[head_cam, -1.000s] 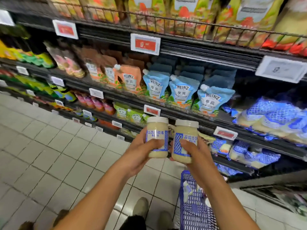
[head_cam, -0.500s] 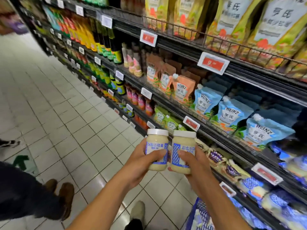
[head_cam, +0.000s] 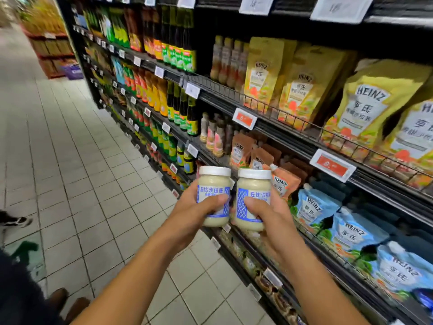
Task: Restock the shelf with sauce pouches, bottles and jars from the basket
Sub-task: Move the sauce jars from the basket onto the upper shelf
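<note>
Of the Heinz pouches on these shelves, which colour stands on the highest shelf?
The yellow Heinz pouches stand highest; the orange pouches and the blue pouches sit one shelf lower.

The left jar point(head_cam: 213, 184) and right jar point(head_cam: 254, 186) now sit before the orange pouches point(head_cam: 284, 184), not below the blue pouches point(head_cam: 314, 207). The basket has left view; brown shoes point(head_cam: 58, 297) have appeared.

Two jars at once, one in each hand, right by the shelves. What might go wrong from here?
The left hand and right hand each grip one jar, so neither is free to catch a slip over the tiled floor. The left jar and right jar are held close side by side and might knock together. Someone's brown shoes stand close at lower left; a bump seems possible.
</note>
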### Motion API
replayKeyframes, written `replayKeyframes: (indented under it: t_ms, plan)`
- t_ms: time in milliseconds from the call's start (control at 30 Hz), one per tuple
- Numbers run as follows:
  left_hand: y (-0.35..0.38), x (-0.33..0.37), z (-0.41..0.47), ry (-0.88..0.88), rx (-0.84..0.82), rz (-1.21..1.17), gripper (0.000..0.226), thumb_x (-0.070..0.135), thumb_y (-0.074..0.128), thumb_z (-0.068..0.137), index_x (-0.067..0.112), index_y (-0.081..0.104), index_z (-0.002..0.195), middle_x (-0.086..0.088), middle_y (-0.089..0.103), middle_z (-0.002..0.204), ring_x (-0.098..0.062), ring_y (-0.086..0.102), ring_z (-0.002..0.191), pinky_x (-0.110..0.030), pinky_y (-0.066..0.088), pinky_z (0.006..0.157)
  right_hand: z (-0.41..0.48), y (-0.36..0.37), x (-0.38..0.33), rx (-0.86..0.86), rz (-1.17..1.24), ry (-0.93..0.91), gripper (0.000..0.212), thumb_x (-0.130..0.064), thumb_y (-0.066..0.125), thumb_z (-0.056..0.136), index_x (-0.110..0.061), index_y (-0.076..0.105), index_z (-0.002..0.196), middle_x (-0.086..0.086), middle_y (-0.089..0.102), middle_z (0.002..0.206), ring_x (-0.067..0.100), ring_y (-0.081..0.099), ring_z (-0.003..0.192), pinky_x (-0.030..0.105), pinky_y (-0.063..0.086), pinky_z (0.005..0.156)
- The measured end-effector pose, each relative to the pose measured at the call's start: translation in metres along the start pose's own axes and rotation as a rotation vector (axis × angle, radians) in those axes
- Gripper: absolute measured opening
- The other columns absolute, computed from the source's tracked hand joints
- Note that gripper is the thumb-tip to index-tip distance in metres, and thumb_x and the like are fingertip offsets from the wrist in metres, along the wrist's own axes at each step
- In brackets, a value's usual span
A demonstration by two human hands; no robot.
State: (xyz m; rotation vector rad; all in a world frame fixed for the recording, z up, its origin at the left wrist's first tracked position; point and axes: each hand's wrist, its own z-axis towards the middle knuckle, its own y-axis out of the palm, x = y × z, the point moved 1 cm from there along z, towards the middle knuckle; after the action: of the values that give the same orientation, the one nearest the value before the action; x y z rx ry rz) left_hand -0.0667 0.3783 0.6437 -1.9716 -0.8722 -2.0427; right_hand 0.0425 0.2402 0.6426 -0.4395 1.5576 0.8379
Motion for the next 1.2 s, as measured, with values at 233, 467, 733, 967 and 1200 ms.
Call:
replayKeyframes:
  t_ms: [233,467,733,967,1200]
  plan:
    - [-0.040,0.073,0.060,0.146,-0.031,0.028,0.054,0.027,0.080,0.068,0.010,0.060,0.115,-0.019,0.072,0.100,-0.030,0.067,0.082,-0.041,0.057,0.067,0.075,0.057,-0.039,0.001,-0.030,-0.095,0.056,-0.037,0.078,0.067,-0.018,0.060,0.116,0.035,0.066,0.104,0.066,0.056,0.079,0.080,0.040,0.063]
    - [-0.076,0.135,0.108,0.255,-0.101,0.029,0.058,0.034,0.082,0.064,0.015,0.062,0.114,-0.008,0.075,0.099,-0.020,0.072,0.081,-0.030,0.056,0.059,0.132,0.109,-0.077,-0.018,-0.016,-0.233,0.047,-0.033,0.077,0.063,-0.019,0.065,0.107,0.014,0.074,0.100,0.037,0.067,0.091,0.057,0.053,0.081]
    - [-0.096,0.180,0.160,0.343,-0.117,0.032,0.059,0.036,0.082,0.064,0.017,0.061,0.117,-0.016,0.071,0.105,-0.030,0.069,0.091,-0.038,0.057,0.068,0.182,0.132,-0.111,0.011,-0.063,-0.324,0.059,-0.031,0.078,0.063,-0.009,0.057,0.114,0.023,0.070,0.100,0.038,0.063,0.080,0.069,0.046,0.067]
    - [-0.086,0.226,0.215,0.480,-0.188,0.041,0.054,0.032,0.080,0.066,0.017,0.065,0.115,-0.012,0.074,0.110,-0.027,0.072,0.098,-0.031,0.057,0.074,0.230,0.132,-0.166,-0.016,-0.235,-0.460,0.066,-0.036,0.080,0.060,-0.008,0.062,0.117,0.011,0.076,0.106,0.032,0.073,0.097,0.045,0.060,0.079]
    - [-0.064,0.298,0.282,0.652,-0.229,0.156,0.047,0.022,0.078,0.072,0.009,0.066,0.115,-0.010,0.076,0.107,-0.026,0.073,0.097,-0.034,0.058,0.076,0.276,0.133,-0.249,-0.050,-0.479,-0.523,0.052,-0.039,0.083,0.063,-0.019,0.069,0.109,0.008,0.077,0.101,0.045,0.071,0.094,0.065,0.057,0.074]
